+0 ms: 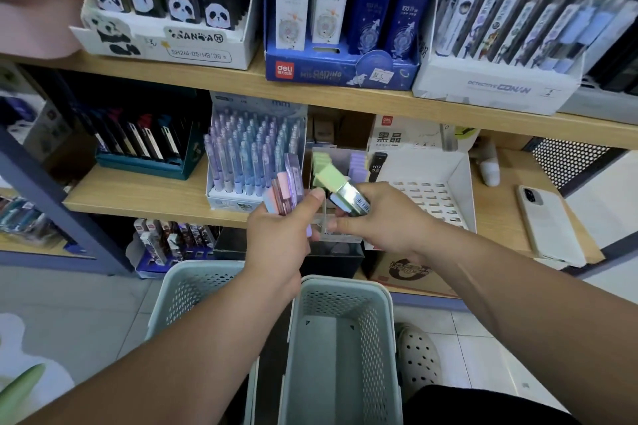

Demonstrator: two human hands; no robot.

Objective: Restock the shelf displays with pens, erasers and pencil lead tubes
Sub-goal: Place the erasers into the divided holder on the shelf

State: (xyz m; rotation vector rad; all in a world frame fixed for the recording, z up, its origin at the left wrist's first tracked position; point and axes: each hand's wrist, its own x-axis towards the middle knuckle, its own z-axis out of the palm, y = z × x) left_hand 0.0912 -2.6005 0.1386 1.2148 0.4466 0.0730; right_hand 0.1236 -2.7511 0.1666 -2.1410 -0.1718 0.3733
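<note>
both busy: left hand (276,238) grips pastel erasers (284,190), right hand (383,217) pinches a green eraser (332,179) below the deli box (340,74).

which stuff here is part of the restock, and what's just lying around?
Job:
- left hand gripping stack of erasers
- right hand gripping green eraser
- clear eraser display
- pen display
- near-empty lead tube box
- basket

Lying about:
- phone
- pink tub
</note>
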